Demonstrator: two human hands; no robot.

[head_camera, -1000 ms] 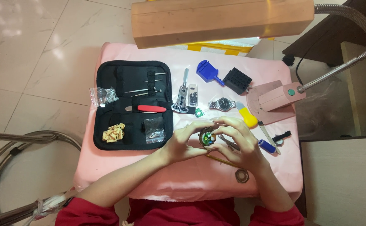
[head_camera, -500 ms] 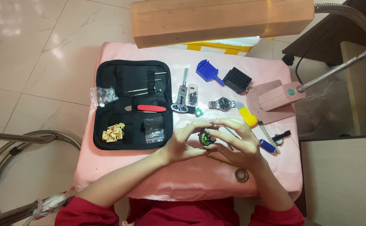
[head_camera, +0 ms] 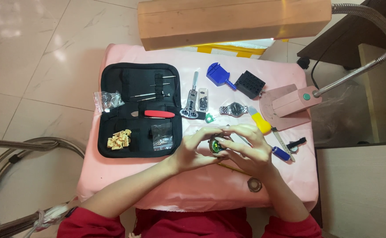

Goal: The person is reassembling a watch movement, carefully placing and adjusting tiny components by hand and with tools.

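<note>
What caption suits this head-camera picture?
Both hands, left hand and right hand, hold a small round watch part over a pink table beside a tool case.

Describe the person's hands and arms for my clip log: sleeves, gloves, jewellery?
Both hands are bare, with no gloves. The left hand and right hand show no ring, watch or bracelet that I can make out. The forearms are uncovered up to red sleeves pushed back near the elbows, seen at the bottom edge on both sides. Nail detail is too small to tell.
</note>
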